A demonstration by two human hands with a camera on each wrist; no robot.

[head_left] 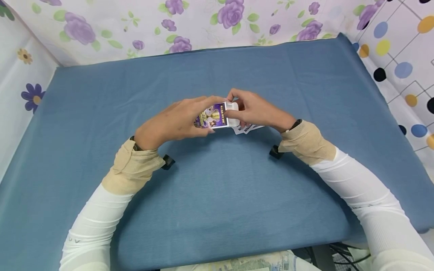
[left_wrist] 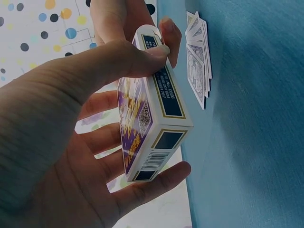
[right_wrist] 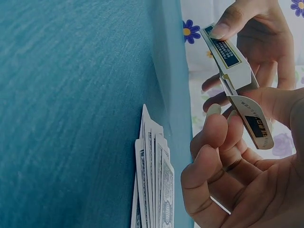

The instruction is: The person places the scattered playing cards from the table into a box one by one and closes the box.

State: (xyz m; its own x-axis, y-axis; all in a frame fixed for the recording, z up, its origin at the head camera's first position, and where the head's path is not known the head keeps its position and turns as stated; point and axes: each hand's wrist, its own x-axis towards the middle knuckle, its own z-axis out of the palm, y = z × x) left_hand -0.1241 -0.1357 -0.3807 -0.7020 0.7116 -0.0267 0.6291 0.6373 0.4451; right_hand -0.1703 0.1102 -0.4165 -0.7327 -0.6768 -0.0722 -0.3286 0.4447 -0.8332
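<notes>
A small purple and white playing-card box (head_left: 217,116) is held above the table. My left hand (head_left: 173,118) grips it by its edges, the thumb lying along the narrow printed side (left_wrist: 168,95). At the other end, my right hand (head_left: 257,109) pinches the box near its top; the lifted end flap (right_wrist: 256,124) stands out from the box between thumb and fingers. Below the right hand, a loose fanned stack of playing cards (left_wrist: 199,66) lies on the cloth, patterned backs up. The box's inside is hidden from view.
Blue cloth (head_left: 217,188) covers the table. Floral fabric (head_left: 200,22) hangs along the far edge, and dotted fabric (head_left: 403,71) borders the right side. Dark cables (head_left: 349,256) show below the table's front edge.
</notes>
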